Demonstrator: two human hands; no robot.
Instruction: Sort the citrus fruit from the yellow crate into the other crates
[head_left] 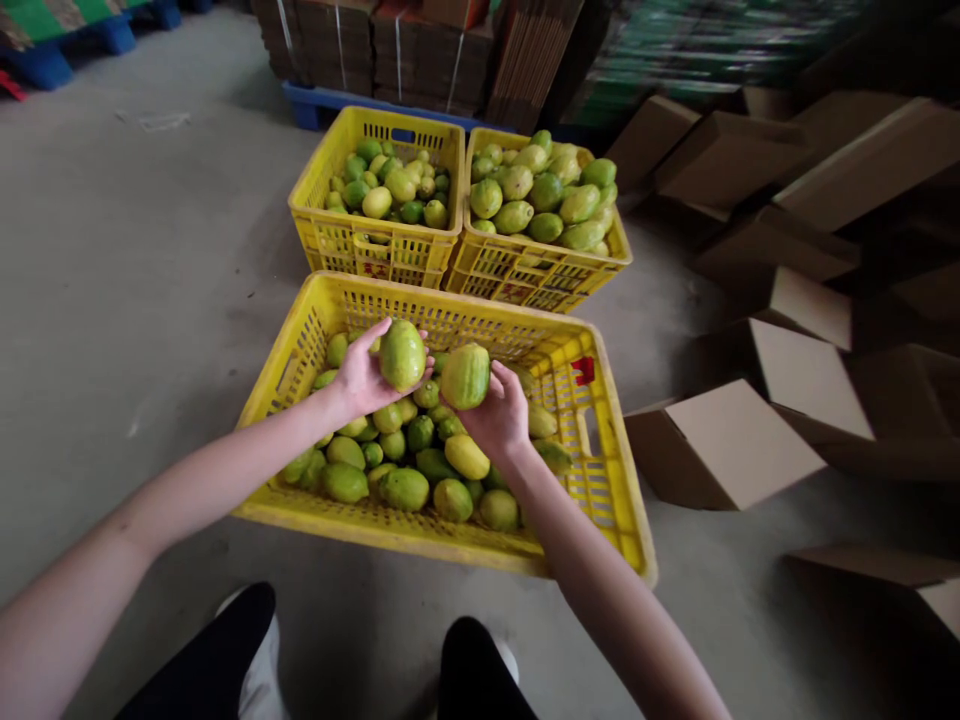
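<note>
My left hand [364, 375] cradles a shiny yellow-green lemon [403, 355] in its palm, thumb along one side. Just to the right, my right hand [501, 405] grips a second lemon [466, 376], striped green and pale yellow. A small gap separates the two fruits. Both are held above a large yellow plastic crate [450, 548], whose bottom is covered by many more green and yellow lemons [405, 489]. These lie mostly at the left and middle of the crate. My right hand and forearm hide part of the pile.
Behind stand two smaller yellow crates: the left crate [375, 240] holds small lemons, the right crate [525, 268] is heaped with larger ones. Brown cardboard boxes [742, 445] lie at the right. Bundled flat cardboard [420, 60] sits on a blue pallet [304, 105]. My feet are at the crate's near side.
</note>
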